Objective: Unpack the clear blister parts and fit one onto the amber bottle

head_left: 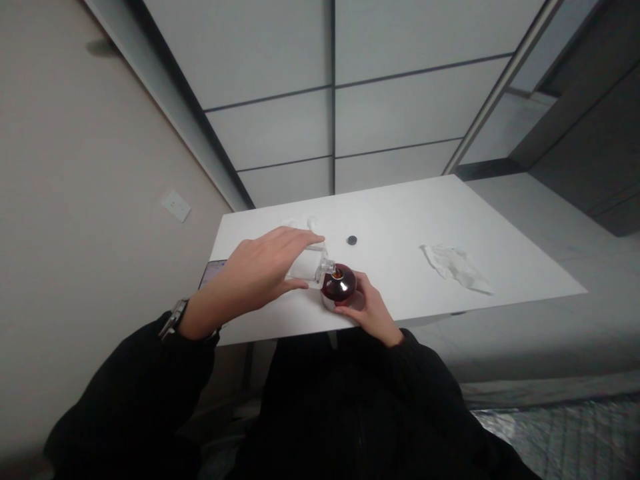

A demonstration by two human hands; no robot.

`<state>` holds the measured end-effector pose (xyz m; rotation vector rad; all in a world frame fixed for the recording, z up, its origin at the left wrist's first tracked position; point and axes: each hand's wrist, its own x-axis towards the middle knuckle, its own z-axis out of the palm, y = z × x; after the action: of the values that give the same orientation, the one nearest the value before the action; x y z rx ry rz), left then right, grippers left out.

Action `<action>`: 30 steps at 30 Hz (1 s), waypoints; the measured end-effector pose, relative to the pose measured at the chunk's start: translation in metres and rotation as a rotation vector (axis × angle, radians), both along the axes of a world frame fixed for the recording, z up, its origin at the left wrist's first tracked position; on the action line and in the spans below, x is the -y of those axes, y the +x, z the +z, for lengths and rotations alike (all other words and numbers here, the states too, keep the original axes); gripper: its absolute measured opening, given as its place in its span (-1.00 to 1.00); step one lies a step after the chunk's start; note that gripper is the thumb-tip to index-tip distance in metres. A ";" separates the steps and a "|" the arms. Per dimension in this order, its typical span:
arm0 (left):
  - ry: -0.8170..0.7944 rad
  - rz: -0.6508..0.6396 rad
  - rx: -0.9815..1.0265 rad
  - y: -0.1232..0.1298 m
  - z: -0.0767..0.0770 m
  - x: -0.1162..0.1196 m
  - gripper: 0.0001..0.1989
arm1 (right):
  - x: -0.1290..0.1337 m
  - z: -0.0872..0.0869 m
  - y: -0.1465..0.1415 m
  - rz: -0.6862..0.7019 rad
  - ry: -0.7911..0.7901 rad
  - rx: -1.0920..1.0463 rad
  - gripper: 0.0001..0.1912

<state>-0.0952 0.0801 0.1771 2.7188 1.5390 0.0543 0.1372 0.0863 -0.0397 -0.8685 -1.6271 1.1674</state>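
My left hand (270, 263) is wrapped round a clear bottle (309, 265) with a pale label, tipped onto its side with its neck pointing right. The mouth of this bottle is at the opening of a dark red-brown round bottle (339, 285), which stands upright near the table's front edge. My right hand (370, 308) grips the brown bottle from the right side, fingers behind and thumb in front. A small dark round cap (352, 240) lies on the white table (395, 227) just beyond the bottles.
A crumpled white tissue or wrapper (457, 267) lies on the right part of the table. Behind my left forearm, a device with a lit screen (213, 272) is partly hidden. Clear crumpled material (313, 222) sits near the back edge. A wall is at the left.
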 end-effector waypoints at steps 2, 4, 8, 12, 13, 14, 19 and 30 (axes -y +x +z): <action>0.006 -0.009 -0.007 0.000 0.001 0.000 -0.30 | 0.000 -0.001 0.000 -0.005 -0.013 0.002 -0.14; 0.008 -0.015 -0.005 0.000 0.002 0.000 -0.31 | 0.000 -0.001 0.000 -0.003 -0.026 -0.007 -0.14; 0.010 -0.013 -0.036 0.001 0.004 0.000 -0.30 | 0.000 0.000 0.001 -0.001 -0.022 -0.007 -0.14; 0.020 -0.016 -0.061 0.002 0.005 0.000 -0.30 | 0.000 0.000 0.001 -0.008 -0.018 0.004 -0.15; 0.023 -0.018 -0.058 0.002 0.005 0.000 -0.31 | 0.000 0.000 0.000 -0.007 -0.020 0.001 -0.15; 0.023 -0.020 -0.054 0.002 0.004 -0.001 -0.32 | 0.000 0.000 0.000 -0.003 -0.023 -0.002 -0.15; 0.019 -0.029 -0.037 0.000 0.004 -0.001 -0.34 | 0.001 0.001 0.000 0.005 -0.027 -0.020 -0.14; -0.018 -0.039 -0.011 0.003 0.009 -0.002 -0.38 | 0.001 0.000 0.000 0.012 -0.035 -0.034 -0.14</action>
<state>-0.0918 0.0821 0.1862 2.7387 1.4818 0.0255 0.1374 0.0855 -0.0395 -0.8577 -1.5910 1.2166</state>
